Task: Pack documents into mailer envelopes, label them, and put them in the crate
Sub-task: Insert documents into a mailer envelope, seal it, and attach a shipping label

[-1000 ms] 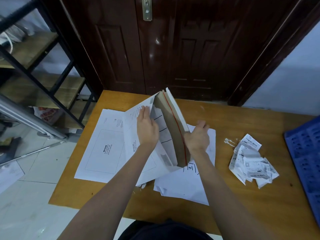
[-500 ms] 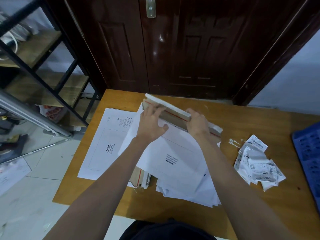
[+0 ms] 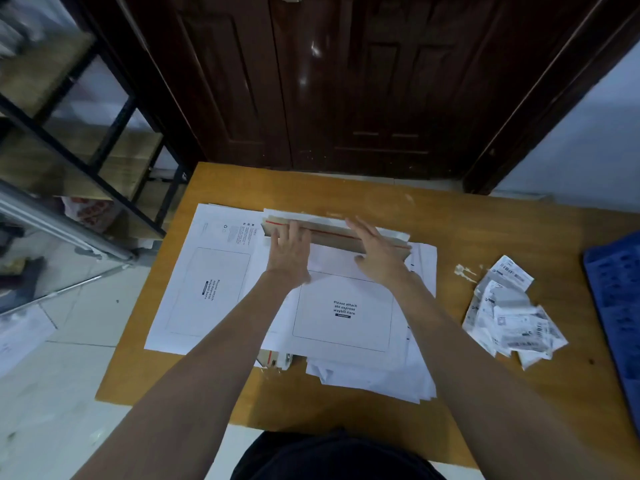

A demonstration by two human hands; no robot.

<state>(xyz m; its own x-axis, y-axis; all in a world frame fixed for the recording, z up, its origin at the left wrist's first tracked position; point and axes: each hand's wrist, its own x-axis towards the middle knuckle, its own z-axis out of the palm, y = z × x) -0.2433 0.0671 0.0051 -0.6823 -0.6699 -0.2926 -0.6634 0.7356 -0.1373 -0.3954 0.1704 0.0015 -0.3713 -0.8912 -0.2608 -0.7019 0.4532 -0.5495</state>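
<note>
A white mailer envelope (image 3: 343,311) lies flat in the middle of the wooden table (image 3: 485,233), its printed waybill box facing up. Its brown flap (image 3: 329,234) with a red tear strip is folded over along the far edge. My left hand (image 3: 289,251) presses flat on the flap's left part. My right hand (image 3: 379,252) lies flat with spread fingers on the flap's right part. A second white mailer (image 3: 207,282) lies to the left, partly under the first. Loose white sheets (image 3: 374,375) stick out underneath at the near edge.
A heap of printed shipping labels (image 3: 509,313) lies on the table to the right. A blue crate (image 3: 616,299) stands at the right edge. A dark wooden door (image 3: 346,81) is behind the table, and a black metal shelf rack (image 3: 86,133) stands to the left.
The mailer, held upright and open a second ago, has been laid flat on the table. Its flap has been folded down and both hands have flattened onto it.
</note>
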